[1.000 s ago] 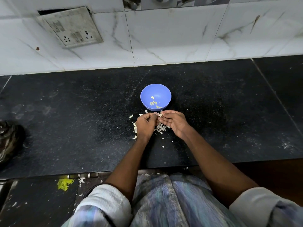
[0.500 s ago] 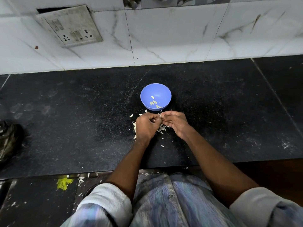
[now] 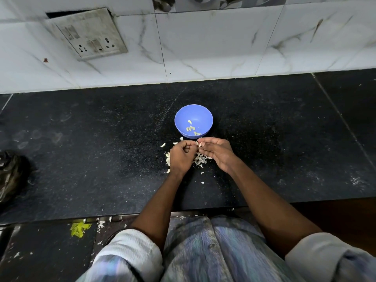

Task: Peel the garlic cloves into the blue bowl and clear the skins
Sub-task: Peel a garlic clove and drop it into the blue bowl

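A blue bowl (image 3: 184, 119) stands on the black counter with several peeled garlic cloves (image 3: 190, 128) inside. Just in front of it, my left hand (image 3: 180, 156) and my right hand (image 3: 215, 152) meet fingertip to fingertip, both pinching a small garlic clove (image 3: 198, 143) between them. Under and around the hands lies a pile of white garlic skins (image 3: 200, 160), with more bits at the left hand's side. Most of the clove is hidden by my fingers.
The black stone counter (image 3: 101, 149) ends at a white tiled wall with a socket plate (image 3: 89, 35). A dark crumpled bag (image 3: 11, 176) lies at the far left. The counter's front edge (image 3: 122, 214) runs just before my lap.
The hands stay in front of the bowl, fingers working the clove with small movements. The right hand's fingertips have drawn slightly apart from the left.
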The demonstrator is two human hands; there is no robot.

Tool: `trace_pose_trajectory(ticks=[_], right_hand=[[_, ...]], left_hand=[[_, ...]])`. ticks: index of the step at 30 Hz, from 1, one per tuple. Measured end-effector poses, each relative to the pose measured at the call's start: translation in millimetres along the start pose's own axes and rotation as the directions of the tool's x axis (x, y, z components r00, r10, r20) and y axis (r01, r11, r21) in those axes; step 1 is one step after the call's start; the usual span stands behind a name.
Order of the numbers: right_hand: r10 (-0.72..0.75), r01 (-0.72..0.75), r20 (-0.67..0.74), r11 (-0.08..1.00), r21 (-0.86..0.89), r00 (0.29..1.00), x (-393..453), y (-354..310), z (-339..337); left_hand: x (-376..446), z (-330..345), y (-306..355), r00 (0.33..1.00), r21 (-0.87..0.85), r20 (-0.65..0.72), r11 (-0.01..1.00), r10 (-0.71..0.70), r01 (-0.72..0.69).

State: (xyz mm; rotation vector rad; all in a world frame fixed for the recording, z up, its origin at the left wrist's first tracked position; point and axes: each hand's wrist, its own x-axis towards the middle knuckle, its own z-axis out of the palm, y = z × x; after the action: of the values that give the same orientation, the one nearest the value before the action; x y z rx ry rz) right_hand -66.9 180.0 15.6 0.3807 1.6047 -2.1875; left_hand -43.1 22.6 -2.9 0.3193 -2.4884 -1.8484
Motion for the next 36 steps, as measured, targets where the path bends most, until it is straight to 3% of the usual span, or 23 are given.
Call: trace_pose_trajectory(ticks=[4, 9, 17, 25, 32, 36], right_hand=[[0.002, -0.002, -0.002, 1.0, 0.012, 1.0, 0, -2, 1], [-0.007, 0.007, -0.019, 1.0, 0.012, 1.0, 0, -3, -2], [-0.073, 0.069, -0.033, 0.992, -0.107, 0.997, 1, 3, -1], [-0.138, 0.124, -0.046, 0.965, -0.231, 0.989, 0, 5, 2], [-0.177, 0.161, -0.036, 0.946, -0.28, 0.983, -4, 3, 5], [-0.169, 0.156, -0.042, 0.963, -0.218, 0.985, -3, 5, 2]], left_hand=[[-1, 0, 0, 0.998, -0.035, -0.053, 0.999, -0.037, 0.035], [-1, -3, 2, 0.981, 0.128, -0.18, 0.991, 0.072, -0.05], [-4, 1, 7, 0.983, 0.269, -0.048, 0.95, 0.179, -0.16], [-11, 5, 18, 0.983, 0.41, -0.074, 0.904, 0.168, -0.124], [-12, 5, 18, 0.991, 0.401, -0.086, 0.915, 0.098, -0.056], [-12, 6, 15, 0.998, 0.249, -0.059, 0.968, 0.03, -0.015]])
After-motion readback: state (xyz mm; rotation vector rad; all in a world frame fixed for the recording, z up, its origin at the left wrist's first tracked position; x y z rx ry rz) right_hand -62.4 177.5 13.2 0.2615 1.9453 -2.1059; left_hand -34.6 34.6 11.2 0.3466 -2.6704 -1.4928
